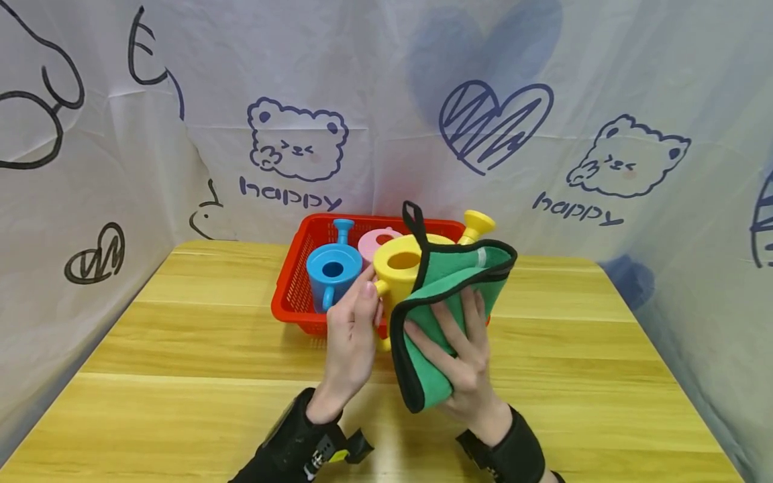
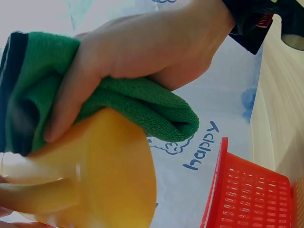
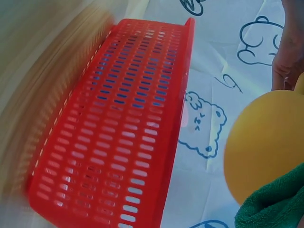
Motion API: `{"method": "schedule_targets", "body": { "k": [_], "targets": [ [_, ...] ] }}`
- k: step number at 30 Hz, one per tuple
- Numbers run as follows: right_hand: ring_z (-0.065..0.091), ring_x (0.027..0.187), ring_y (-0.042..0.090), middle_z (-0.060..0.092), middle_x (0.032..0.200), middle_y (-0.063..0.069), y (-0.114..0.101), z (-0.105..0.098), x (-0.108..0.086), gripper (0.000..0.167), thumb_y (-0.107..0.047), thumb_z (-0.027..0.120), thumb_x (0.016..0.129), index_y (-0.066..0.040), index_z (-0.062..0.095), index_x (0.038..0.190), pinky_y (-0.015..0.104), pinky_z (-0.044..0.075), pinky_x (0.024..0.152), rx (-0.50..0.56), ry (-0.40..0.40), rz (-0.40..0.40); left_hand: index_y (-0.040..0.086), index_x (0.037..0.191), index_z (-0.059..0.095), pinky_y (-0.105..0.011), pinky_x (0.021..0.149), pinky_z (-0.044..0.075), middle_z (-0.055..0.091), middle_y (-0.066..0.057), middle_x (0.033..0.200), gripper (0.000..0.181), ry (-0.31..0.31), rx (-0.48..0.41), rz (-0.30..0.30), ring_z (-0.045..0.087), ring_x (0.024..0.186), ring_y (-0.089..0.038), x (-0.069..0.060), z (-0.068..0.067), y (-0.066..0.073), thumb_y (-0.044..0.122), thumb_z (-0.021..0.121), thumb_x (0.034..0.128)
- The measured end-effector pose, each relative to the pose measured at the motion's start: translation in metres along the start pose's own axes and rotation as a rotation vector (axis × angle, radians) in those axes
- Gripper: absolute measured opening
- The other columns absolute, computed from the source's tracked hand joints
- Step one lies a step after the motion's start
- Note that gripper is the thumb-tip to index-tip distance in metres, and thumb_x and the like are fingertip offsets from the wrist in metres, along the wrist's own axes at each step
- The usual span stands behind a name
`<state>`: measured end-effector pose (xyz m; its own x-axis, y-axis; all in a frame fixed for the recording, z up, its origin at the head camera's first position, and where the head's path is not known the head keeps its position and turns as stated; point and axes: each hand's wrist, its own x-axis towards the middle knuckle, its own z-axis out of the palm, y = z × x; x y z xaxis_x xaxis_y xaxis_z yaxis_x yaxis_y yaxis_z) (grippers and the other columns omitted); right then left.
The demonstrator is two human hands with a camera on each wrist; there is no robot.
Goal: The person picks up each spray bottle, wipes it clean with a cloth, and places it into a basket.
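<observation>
A yellow toy watering can (image 1: 395,268) is held up in front of the red basket (image 1: 284,305), its spout pointing to the upper right. My left hand (image 1: 353,329) grips its handle, thumb on top. A green cloth with black edging (image 1: 425,365) lies against the can's right side. Behind that cloth's near face, my right hand (image 1: 461,349) presses it to the can with spread fingers. In the left wrist view the right hand (image 2: 137,47) bends over the folded cloth (image 2: 161,109) on the can's wall (image 2: 118,161).
Inside the basket stand a blue watering can (image 1: 335,261) and a pink one (image 1: 377,240), the pink partly hidden. The basket sits on a wooden table (image 1: 181,335) near its back edge. White sheets with drawings (image 1: 296,141) hang around the table.
</observation>
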<state>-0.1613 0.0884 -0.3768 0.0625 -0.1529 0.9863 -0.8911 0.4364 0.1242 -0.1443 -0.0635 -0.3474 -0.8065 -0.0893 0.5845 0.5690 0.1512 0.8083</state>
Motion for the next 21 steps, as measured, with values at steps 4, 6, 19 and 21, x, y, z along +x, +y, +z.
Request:
{"method": "schedule_targets", "body": {
  "k": [4,6,19,21],
  "targets": [
    [0.025,0.155,0.033,0.045,0.158,0.008,0.001,-0.001,-0.002,0.035,-0.028,0.051,0.105,-0.013,0.066,0.133,0.047,0.022,0.127,-0.019,-0.001,0.044,-0.003,0.086,0.064,-0.025,0.082,0.054,0.058,-0.012,0.082,0.036,-0.040,0.021,0.022,0.066,0.097,-0.020,0.000,0.002,0.002,0.016,0.042,0.1081],
    [0.025,0.155,0.034,0.043,0.159,0.007,0.001,-0.002,-0.003,0.036,-0.029,0.052,0.105,-0.014,0.065,0.135,0.047,0.024,0.126,-0.014,0.006,0.081,0.000,0.074,0.059,-0.036,0.100,0.054,0.063,-0.016,0.095,0.040,-0.056,0.023,0.036,0.062,0.125,-0.025,0.000,0.003,0.003,0.017,0.045,0.1074],
    [0.031,0.153,0.029,0.032,0.164,0.012,0.005,-0.013,0.001,0.041,-0.022,0.050,0.105,-0.006,0.055,0.143,0.036,0.036,0.119,0.280,0.067,0.335,0.003,0.079,0.054,-0.044,0.114,0.042,0.051,-0.015,0.152,0.034,-0.081,0.024,0.084,0.044,0.147,-0.027,-0.006,0.008,0.005,0.020,0.045,0.1077],
    [0.031,0.153,0.028,0.033,0.164,0.012,0.004,-0.013,0.001,0.041,-0.021,0.050,0.105,-0.006,0.055,0.143,0.036,0.037,0.119,0.273,0.074,0.317,0.000,0.098,0.063,-0.042,0.115,0.042,0.058,-0.017,0.139,0.030,-0.087,-0.001,0.073,0.049,0.142,-0.026,-0.004,0.007,0.006,0.020,0.043,0.1083]
  ]
}}
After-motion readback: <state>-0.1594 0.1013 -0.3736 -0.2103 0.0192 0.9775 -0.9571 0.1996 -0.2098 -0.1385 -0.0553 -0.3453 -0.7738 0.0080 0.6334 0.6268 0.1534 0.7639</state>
